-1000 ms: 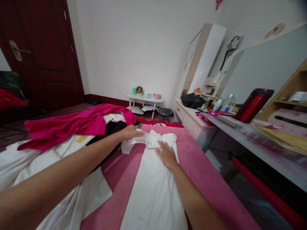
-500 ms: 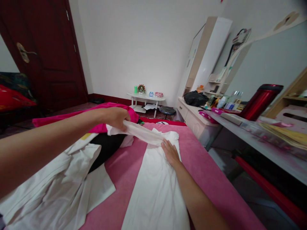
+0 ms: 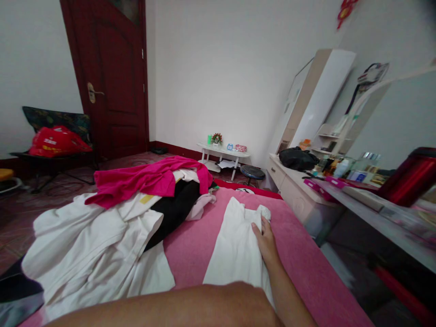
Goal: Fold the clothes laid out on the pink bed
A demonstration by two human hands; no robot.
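Observation:
A white garment (image 3: 231, 245) lies lengthwise on the pink bedspread (image 3: 190, 250), its far end bunched at the right corner. My right hand (image 3: 268, 240) is at that corner, thumb and fingers closed on the cloth along its right edge. Across the bottom of the view stretches my left forearm, with my left hand (image 3: 254, 297) low over the near part of the garment. The fingers of that hand are hidden. Left of the garment is a heap of clothes: white pieces (image 3: 98, 240), a black one (image 3: 177, 209) and a bright pink one (image 3: 146, 179) on top.
To the right runs a desk (image 3: 381, 218) with a red flask (image 3: 408, 177). A white dresser (image 3: 293, 186) carries a black bag (image 3: 298, 159) and several bottles. Beyond the bed are a low white table (image 3: 225, 150) and a round stool (image 3: 252, 172). A red bag (image 3: 59, 141) sits on a chair.
My left hand has let go of the white cloth it held stretched out and come back toward me. My right hand has shifted to the garment's right edge. The view has turned left.

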